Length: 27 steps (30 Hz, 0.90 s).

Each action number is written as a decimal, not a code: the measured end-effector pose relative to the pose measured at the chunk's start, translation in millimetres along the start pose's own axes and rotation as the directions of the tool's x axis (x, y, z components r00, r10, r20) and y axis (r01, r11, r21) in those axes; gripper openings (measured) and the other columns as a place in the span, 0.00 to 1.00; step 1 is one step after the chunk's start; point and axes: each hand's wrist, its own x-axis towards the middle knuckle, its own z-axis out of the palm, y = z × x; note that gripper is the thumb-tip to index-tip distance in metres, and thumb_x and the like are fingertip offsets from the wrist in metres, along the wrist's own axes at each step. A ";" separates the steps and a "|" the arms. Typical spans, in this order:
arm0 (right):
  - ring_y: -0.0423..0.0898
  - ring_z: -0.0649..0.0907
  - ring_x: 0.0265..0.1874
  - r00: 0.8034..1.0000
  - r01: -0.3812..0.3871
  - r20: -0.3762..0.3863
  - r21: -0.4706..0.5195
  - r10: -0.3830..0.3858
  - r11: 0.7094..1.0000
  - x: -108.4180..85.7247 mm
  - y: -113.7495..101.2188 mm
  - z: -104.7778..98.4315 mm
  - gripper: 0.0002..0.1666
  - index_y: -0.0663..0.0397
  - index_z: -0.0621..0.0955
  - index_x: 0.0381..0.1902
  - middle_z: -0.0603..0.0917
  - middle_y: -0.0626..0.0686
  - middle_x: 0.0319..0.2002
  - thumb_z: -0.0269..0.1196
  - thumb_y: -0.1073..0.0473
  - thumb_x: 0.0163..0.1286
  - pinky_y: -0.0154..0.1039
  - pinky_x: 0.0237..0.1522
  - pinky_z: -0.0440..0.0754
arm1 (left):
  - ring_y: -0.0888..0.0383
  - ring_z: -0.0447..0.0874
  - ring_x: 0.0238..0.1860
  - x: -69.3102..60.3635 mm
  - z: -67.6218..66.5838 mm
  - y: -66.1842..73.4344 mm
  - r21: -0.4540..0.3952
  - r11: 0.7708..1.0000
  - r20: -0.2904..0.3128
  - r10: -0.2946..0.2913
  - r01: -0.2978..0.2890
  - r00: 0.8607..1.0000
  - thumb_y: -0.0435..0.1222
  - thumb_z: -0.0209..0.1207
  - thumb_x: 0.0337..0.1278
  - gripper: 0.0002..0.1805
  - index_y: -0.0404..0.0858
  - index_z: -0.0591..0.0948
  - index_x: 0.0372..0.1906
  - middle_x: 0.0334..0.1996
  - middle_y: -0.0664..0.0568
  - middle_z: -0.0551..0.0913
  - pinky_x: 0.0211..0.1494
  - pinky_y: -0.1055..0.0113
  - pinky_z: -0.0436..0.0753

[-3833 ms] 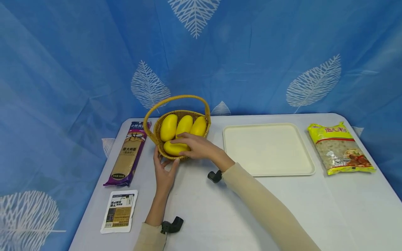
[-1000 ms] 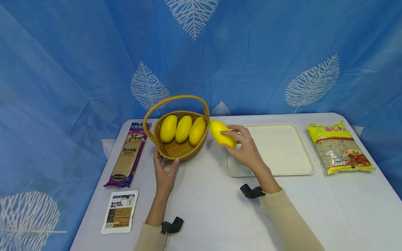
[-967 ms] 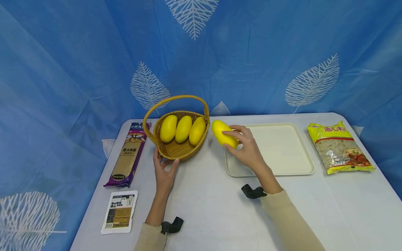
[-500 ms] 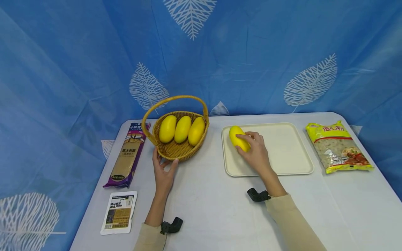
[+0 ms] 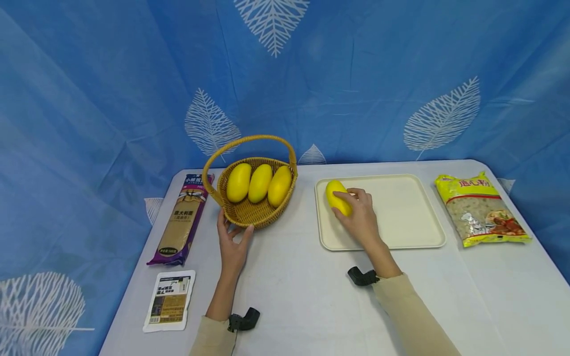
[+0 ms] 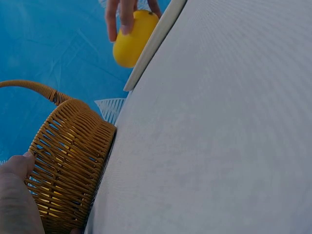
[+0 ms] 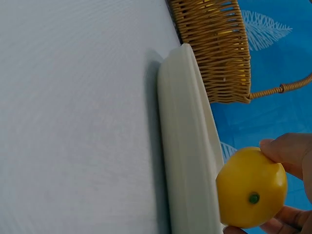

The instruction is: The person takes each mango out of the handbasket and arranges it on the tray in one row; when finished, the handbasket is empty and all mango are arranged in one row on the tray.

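Note:
My right hand [image 5: 361, 217] holds a yellow mango [image 5: 337, 197] between thumb and fingers at the left side of the cream tray [image 5: 405, 212]. In the right wrist view the mango [image 7: 251, 187] shows its green stem end just past the tray's rim [image 7: 187, 146]; its underside is hidden there. A wicker basket [image 5: 251, 215] with a tall handle stands left of the tray, with three mangoes [image 5: 261, 183] side by side in it. My left hand [image 5: 233, 247] holds the basket's near side, its thumb [image 6: 22, 165] against the weave in the left wrist view.
A purple pasta packet [image 5: 183, 220] lies left of the basket, and a small white pouch [image 5: 169, 300] nearer the front. On the right is a yellow bag of pasta [image 5: 481, 210]. A blue leaf-patterned cloth [image 5: 338, 89] hangs behind the white table [image 5: 294, 296].
My right hand has taken the front mango out of the basket, carried it right and lowered it to the tray. The left hand has stayed at the basket.

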 end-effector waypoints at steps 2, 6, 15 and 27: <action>0.59 0.70 0.54 1.000 0.001 -0.005 -0.011 -0.001 1.000 0.1 -0.2 1.6 0.25 0.51 0.83 0.56 0.73 0.63 0.58 0.71 0.60 0.59 0.54 0.46 0.77 | 0.37 0.67 0.65 -0.1 -0.2 -0.1 0.003 1.000 0.002 -0.006 0.006 1.000 0.32 0.62 0.62 0.48 0.38 0.44 0.78 0.76 0.37 0.49 0.67 0.44 0.71; 0.59 0.70 0.54 1.000 0.000 0.000 -0.029 0.000 1.000 0.0 -1.3 4.0 0.27 0.50 0.82 0.58 0.72 0.62 0.57 0.72 0.57 0.59 0.53 0.44 0.77 | 0.36 0.68 0.64 0.1 -0.3 -0.3 0.007 1.000 0.003 -0.006 0.006 1.000 0.32 0.62 0.62 0.48 0.39 0.44 0.78 0.76 0.36 0.49 0.67 0.44 0.71; 0.58 0.68 0.55 0.998 -0.025 0.053 -0.043 0.027 0.999 -0.7 -6.9 7.9 0.30 0.49 0.81 0.59 0.70 0.62 0.59 0.72 0.51 0.58 0.52 0.46 0.76 | 0.36 0.67 0.64 -0.1 -0.1 -1.0 0.004 1.000 0.002 -0.015 0.015 1.000 0.32 0.62 0.62 0.48 0.39 0.44 0.78 0.76 0.37 0.49 0.67 0.44 0.70; 0.58 0.69 0.53 0.998 0.004 0.059 -0.061 -0.001 0.998 -3.6 -12.0 7.9 0.30 0.49 0.81 0.59 0.71 0.62 0.59 0.73 0.51 0.58 0.50 0.44 0.76 | 0.34 0.67 0.63 -0.8 -0.4 1.5 -0.005 1.000 0.006 0.002 -0.002 1.000 0.32 0.62 0.62 0.48 0.37 0.44 0.78 0.74 0.33 0.50 0.67 0.42 0.70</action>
